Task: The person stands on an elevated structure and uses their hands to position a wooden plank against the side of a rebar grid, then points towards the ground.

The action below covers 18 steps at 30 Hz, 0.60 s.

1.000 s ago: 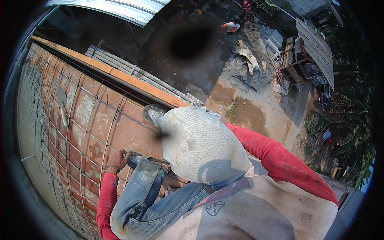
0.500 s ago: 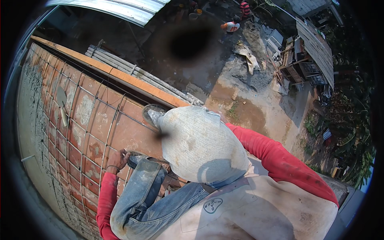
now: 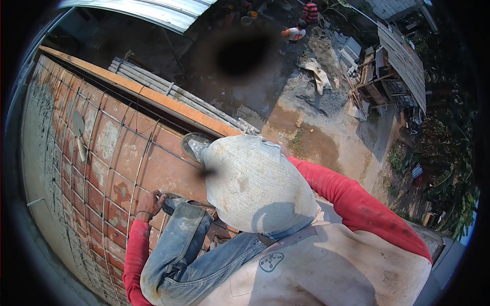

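I am crouched on a reddish panel deck [image 3: 168, 176] with a grid of steel rebar [image 3: 105, 199] over it. Beside my shoe [image 3: 173, 202], my left hand [image 3: 149, 203] is low, its fingers curled. Whatever they grip, if anything, is too small to make out. Only a sliver of my right hand [image 3: 284, 149] shows past my raised, sunlit knee [image 3: 258, 183]; its fingers are hidden. A trowel [image 3: 78, 125] with a pale handle lies on the mesh, farther left than my left hand.
An orange-brown board [image 3: 143, 97] edges the deck, with long grey poles [image 3: 153, 80] beyond it. Wet grey concrete [image 3: 38, 168] runs along the left side. Far below, a person in an orange-sleeved top [image 3: 294, 33] stands by a sand heap [image 3: 306, 86], near another in red stripes [image 3: 310, 13].
My hands and knee stay in place. Down in the yard, the person in the orange-sleeved top has shifted posture slightly.
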Available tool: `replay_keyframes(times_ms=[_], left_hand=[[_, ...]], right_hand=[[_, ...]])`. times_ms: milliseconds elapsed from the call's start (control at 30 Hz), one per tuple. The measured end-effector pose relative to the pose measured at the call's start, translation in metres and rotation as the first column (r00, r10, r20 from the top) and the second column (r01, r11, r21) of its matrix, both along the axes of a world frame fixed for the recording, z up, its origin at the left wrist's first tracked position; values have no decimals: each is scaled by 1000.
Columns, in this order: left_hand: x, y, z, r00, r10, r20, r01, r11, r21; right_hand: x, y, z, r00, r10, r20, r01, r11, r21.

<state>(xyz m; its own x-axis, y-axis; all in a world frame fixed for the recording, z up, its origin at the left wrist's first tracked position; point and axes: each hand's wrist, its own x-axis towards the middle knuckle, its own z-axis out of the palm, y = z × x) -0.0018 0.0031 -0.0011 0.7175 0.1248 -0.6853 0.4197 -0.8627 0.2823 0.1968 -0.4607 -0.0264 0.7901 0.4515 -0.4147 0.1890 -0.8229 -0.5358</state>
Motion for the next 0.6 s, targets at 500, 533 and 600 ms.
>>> replay_keyframes(times_ms=[500, 533, 600], left_hand=[[4, -3, 5, 1000, -13, 12, 13, 1000, 1], [3, -3, 4, 1000, -11, 12, 11, 1000, 2], [1, -1, 3, 1000, -15, 18, 15, 1000, 7]], right_hand=[[-2, -14, -23, 991, -83, -106, 94, 991, 99], [-1, -12, -20, 991, -85, -100, 95, 990, 103], [0, -10, -12, 994, -59, -87, 68, 992, 104]])
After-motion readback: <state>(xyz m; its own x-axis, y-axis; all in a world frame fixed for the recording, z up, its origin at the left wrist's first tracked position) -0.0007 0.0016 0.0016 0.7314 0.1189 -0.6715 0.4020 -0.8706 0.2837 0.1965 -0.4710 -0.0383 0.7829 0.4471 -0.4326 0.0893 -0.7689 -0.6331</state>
